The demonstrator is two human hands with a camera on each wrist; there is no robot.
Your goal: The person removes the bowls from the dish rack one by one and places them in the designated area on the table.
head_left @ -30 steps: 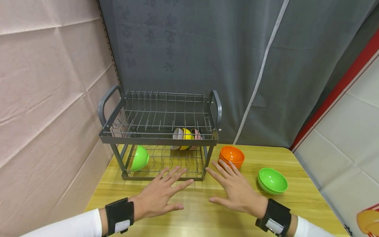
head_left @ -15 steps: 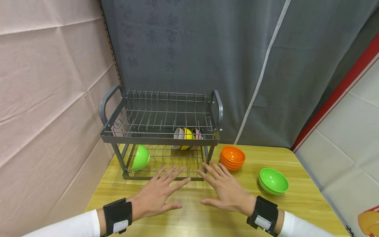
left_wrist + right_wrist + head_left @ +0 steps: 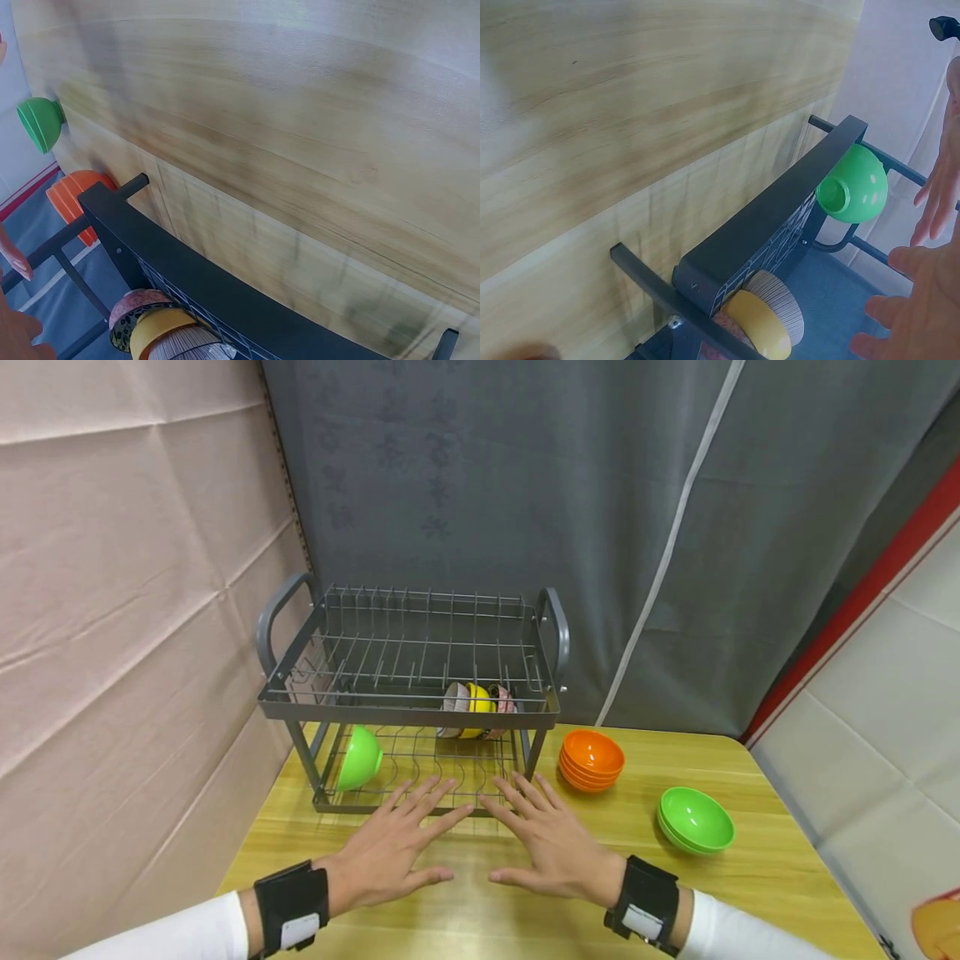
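Both hands are spread flat, palms down, over the wooden table (image 3: 487,910) just in front of a grey two-tier wire dish rack (image 3: 408,714). My left hand (image 3: 397,847) and right hand (image 3: 543,843) lie side by side, with the fingertips close to the rack's lower front bar. Neither holds anything. The lower tier holds a green bowl (image 3: 358,758) on its side at the left. A white, a yellow and a patterned bowl (image 3: 476,702) stand on edge at its back right. The yellow bowl (image 3: 761,326) and the green bowl (image 3: 853,186) also show in the right wrist view.
A stack of orange bowls (image 3: 592,758) stands right of the rack, and a stack of green bowls (image 3: 696,820) lies further right. A pink sheet covers the left wall and a grey curtain hangs behind. The table's right edge is near the green stack.
Both hands slid left and closer together. The right hand moved from near the orange bowls to the front of the rack.
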